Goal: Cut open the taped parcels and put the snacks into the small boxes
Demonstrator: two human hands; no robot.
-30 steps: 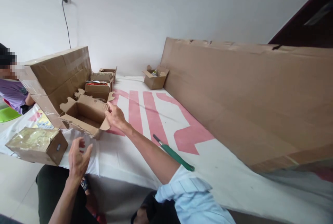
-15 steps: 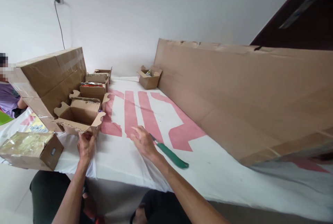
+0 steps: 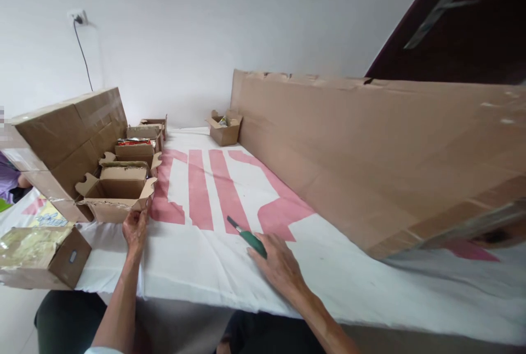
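Observation:
My left hand (image 3: 135, 232) is closed at the front right corner of an open cardboard box (image 3: 113, 209), its fingertips partly hidden against the box wall. The box has torn, wavy-edged flaps, and the part of its inside that shows is bare cardboard. On the right, my right hand (image 3: 281, 263) is wrapped over the handle of a green-handled knife (image 3: 253, 243). The knife's short dark blade points up and left over the pink print of the white cloth, while the handle's rear end is covered by my palm.
Behind the box stand several open boxes (image 3: 135, 148) in a row, one with red packets, beside stacked cartons (image 3: 82, 135). A taped box (image 3: 41, 255) sits front left. A large cardboard sheet (image 3: 370, 162) leans along the right, near a small box (image 3: 224, 132). A person's sleeve (image 3: 8, 176) shows far left.
My right hand has moved right and closed over the knife's handle. My left hand has stayed at the box, shifting toward its right corner. The view has turned slightly right.

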